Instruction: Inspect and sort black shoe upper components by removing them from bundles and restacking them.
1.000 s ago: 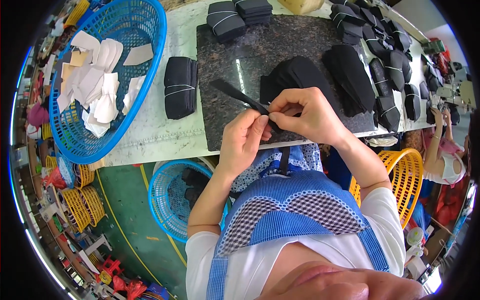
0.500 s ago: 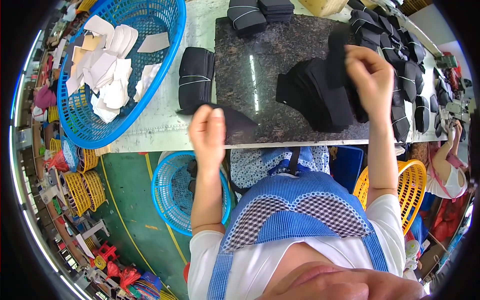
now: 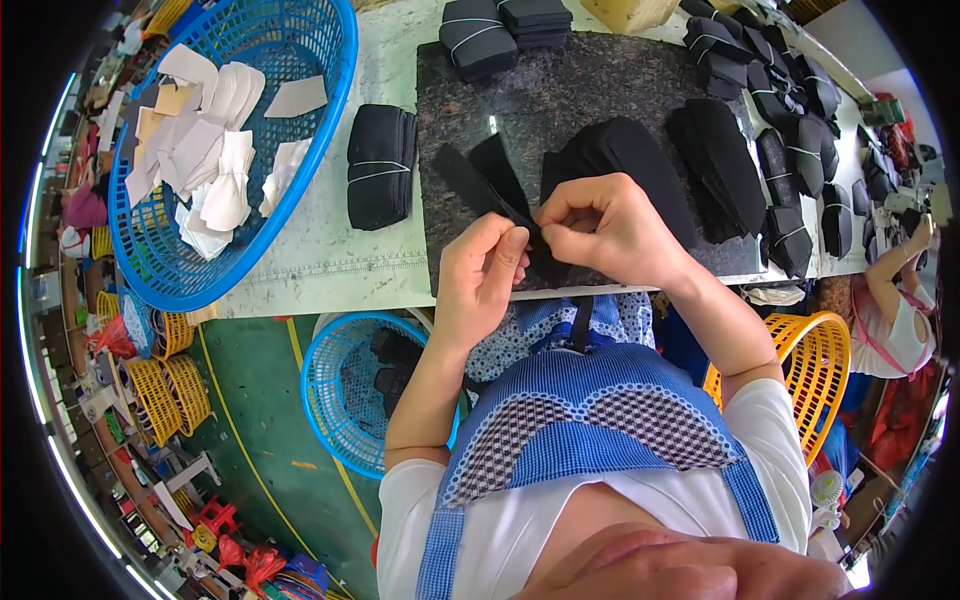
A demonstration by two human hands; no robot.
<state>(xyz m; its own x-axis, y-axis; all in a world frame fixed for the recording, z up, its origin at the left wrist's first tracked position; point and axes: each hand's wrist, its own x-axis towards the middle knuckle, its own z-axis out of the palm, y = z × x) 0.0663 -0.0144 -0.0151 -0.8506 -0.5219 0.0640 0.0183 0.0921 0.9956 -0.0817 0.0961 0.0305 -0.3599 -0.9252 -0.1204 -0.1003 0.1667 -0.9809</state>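
Two thin black cut pieces, apparently fabric, meet in a V shape over the dark stone slab. My left hand is closed, its thumb and fingers pinching their near ends. My right hand also pinches, closed at the edge of the pieces beside the left fingertips; its grip is partly hidden. Just beyond my right hand lies a fanned stack of black pieces. A second loose black stack rests further right on the slab.
Left of the slab stands a tied black bundle. A blue basket of pale pieces occupies the table's left. More tied bundles lie at the back and right. Below the table edge are a light-blue basket and a yellow basket.
My hands have come together over the slab from far apart. The right hand moved left and nearer with its black piece, meeting the piece in my left hand, which moved right.
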